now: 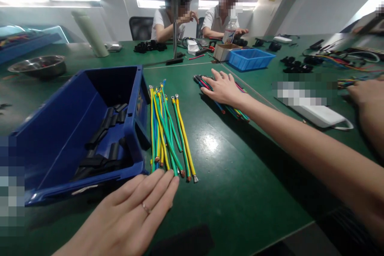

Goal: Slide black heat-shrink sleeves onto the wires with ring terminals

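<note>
My left hand (pixel 138 212), a ring on one finger, lies palm down with its fingers straight, their tips at the lower ends of a row of green, yellow and blue cables (pixel 162 128) with metal lugs. My right hand (pixel 223 88) reaches forward, fingers spread over a bundle of mixed-colour cables (pixel 231 110); its palm covers part of them. Left of the row stands a dark blue bin (pixel 72 124) with black tube pieces (pixel 111 122) inside.
A light blue tray (pixel 251 60) and a cardboard box (pixel 223 53) stand farther back, near a metal pole (pixel 175 16). At right are a white power strip (pixel 312 106) and another person's hand (pixel 367 96). A metal bowl (pixel 39 66) sits at left. Two people sit opposite.
</note>
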A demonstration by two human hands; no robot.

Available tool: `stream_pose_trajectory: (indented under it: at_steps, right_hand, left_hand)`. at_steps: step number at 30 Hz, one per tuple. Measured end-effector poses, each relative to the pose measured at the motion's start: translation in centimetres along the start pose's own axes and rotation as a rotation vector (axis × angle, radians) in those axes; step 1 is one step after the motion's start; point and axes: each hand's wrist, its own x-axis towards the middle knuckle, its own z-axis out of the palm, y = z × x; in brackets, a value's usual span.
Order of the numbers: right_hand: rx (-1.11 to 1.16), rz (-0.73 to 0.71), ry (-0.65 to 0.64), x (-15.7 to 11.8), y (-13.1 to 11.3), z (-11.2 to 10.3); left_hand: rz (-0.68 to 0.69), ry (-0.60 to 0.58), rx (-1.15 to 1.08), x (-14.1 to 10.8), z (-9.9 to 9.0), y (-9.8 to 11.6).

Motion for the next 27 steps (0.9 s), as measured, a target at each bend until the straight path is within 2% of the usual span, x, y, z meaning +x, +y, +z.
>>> stream_pose_trajectory:
  at_steps: [4,11,27]
  right_hand:
    - [0.054,0.103,-0.066,2.6,1.4,1.3]
    - [0.104,0.170,-0.092,3.0,2.7,3.3]
    - [0.087,0.176,-0.121,3.1,3.2,3.4]
  left_hand:
    - [-0.006,0.019,0.022,0.1,-0.1,0.1]
    - [0.002,0.014,0.044,0.1,-0.1,0.1]
    - [-0.003,0.021,0.055,0.3,0.0,0.1]
